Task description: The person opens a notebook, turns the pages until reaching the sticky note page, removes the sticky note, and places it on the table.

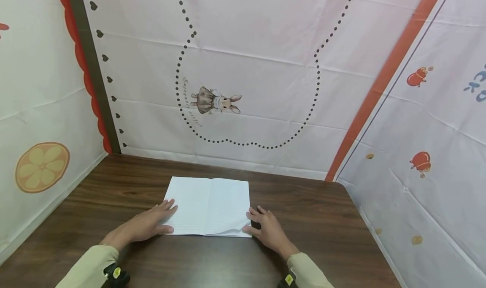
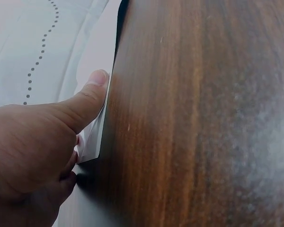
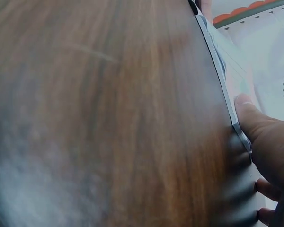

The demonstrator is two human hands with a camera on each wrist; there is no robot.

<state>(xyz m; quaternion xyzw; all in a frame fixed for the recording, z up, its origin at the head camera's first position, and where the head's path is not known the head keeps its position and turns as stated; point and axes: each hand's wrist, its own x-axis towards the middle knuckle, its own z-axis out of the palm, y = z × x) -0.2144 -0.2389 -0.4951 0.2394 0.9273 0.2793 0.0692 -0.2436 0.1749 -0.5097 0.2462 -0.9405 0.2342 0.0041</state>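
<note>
An open notebook [image 1: 190, 207] with white lined pages lies on the wooden table. My left hand [image 1: 149, 222] rests on its left edge, fingers spread over the page and thumb near the lower left corner. In the left wrist view, the left thumb [image 2: 92, 92] presses on the paper's edge. At the notebook's right edge is my right hand [image 1: 268, 229], its thumb touching the lower right corner. A page [image 1: 231, 229] there bends up slightly. From the right wrist, the right thumb [image 3: 250, 113] lies on the paper while other fingers sit apart beyond the edge.
The brown wooden table [image 1: 303, 212] extends around the notebook. A printed white cloth [image 1: 258, 77] with a rabbit figure and dotted line hangs behind it, and more printed cloth [image 1: 448, 203] stands along both sides. Each sleeve has a dark wrist device [image 1: 115, 275].
</note>
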